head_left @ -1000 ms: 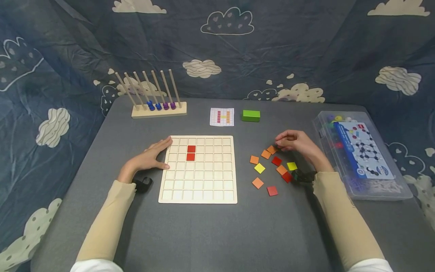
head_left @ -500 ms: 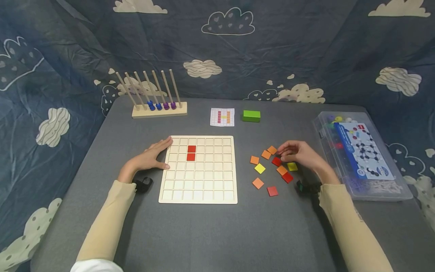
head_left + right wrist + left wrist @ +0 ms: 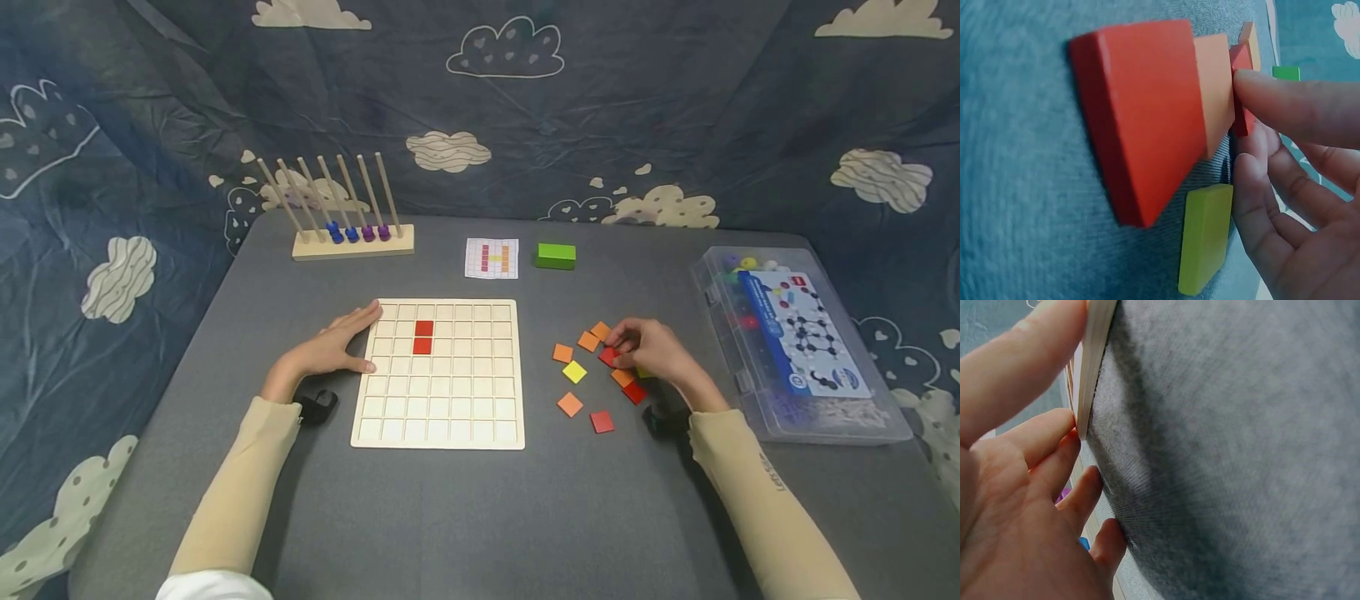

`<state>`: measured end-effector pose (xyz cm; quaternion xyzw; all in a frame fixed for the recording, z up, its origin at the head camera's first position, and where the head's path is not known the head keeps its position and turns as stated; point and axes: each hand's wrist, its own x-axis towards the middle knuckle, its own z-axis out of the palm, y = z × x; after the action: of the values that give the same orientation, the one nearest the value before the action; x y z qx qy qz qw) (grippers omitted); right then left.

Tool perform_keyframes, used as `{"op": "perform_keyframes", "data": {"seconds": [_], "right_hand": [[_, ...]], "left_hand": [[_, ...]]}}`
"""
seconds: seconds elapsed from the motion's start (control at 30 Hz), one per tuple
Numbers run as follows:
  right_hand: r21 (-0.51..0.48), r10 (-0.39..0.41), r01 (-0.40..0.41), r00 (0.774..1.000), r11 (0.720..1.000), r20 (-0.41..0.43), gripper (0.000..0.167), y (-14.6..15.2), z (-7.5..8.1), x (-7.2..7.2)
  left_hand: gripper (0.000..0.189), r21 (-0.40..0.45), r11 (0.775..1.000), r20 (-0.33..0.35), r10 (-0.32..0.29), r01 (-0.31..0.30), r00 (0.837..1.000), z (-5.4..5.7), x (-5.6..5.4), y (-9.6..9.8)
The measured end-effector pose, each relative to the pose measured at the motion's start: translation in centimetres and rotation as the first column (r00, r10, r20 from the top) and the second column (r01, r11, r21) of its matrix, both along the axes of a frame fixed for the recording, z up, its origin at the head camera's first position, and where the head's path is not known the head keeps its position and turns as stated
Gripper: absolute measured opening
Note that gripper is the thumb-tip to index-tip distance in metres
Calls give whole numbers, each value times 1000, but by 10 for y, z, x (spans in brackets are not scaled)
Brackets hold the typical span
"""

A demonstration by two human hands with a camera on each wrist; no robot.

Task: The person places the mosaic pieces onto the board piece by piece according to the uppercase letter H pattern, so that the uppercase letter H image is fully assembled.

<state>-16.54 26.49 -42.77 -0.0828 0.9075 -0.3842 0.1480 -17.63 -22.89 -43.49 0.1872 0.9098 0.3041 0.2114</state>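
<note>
My left hand (image 3: 326,350) rests against the left edge of a wooden grid board (image 3: 438,408), thumb and fingers spread along it. Two red square tiles (image 3: 423,337) sit in cells one above the other near the board's upper left. To the right of the board, the fingers of my right hand (image 3: 654,346) pinch a red tile (image 3: 608,357) among loose tiles. The right wrist view has the thumb on this red tile (image 3: 1240,57), fingers behind it. Closer to that camera are another red tile (image 3: 1147,112), an orange tile (image 3: 1213,94) and a yellow tile (image 3: 1205,240).
Several loose orange, yellow and red tiles lie around, such as an orange tile (image 3: 570,405). Behind the board are a pattern card (image 3: 492,258), a green block (image 3: 555,256) and a peg rack with beads (image 3: 352,244). A clear plastic box (image 3: 810,417) stands at the right.
My right hand has come down from beside the far orange tiles toward me and now has its fingertips on the red tile. The left hand and board stay put.
</note>
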Motion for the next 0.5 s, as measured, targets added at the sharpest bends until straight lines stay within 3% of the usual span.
{"op": "perform_keyframes", "data": {"seconds": [0.27,0.5], "right_hand": [[-45,29,-28,999,999,15,24,-3,0,-2],[-158,58,-42,993,987,104,18,-10,12,-4]], "left_hand": [[97,3,1000,6,2,-2,1000,0,0,0],[97,2,1000,10,1,-1,1000,0,1,0]]}}
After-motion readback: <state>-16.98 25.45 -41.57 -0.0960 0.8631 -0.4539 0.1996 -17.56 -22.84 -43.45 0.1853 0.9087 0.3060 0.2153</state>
